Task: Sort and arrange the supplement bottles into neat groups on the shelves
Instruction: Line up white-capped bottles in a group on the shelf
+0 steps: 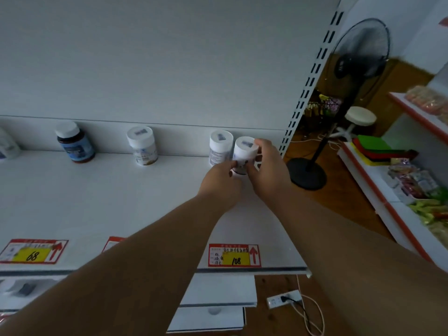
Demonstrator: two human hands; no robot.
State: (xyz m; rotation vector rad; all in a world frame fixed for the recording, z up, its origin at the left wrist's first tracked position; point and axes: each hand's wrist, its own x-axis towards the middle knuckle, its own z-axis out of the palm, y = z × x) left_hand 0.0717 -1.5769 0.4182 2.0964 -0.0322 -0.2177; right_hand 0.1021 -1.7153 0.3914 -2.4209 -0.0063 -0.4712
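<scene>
A white supplement bottle [244, 152] with a white cap stands near the right end of the white shelf [121, 202]. My left hand [221, 181] pinches its lower left side and my right hand [268, 166] grips its right side. Just behind it to the left, a second white bottle [219, 146] stands against the back panel. Farther left along the back stand another white bottle [143, 145] and a dark amber bottle [75, 141] with a blue label. A further white bottle [7, 147] is cut off at the left edge.
Red and yellow price tags [234, 255] line the shelf's front edge. Lower shelves [218, 291] show below. A standing fan [315, 151] and a stool [360, 116] are to the right, beside another shelf unit [400, 190] with packaged goods. A power strip [283, 299] lies on the wooden floor.
</scene>
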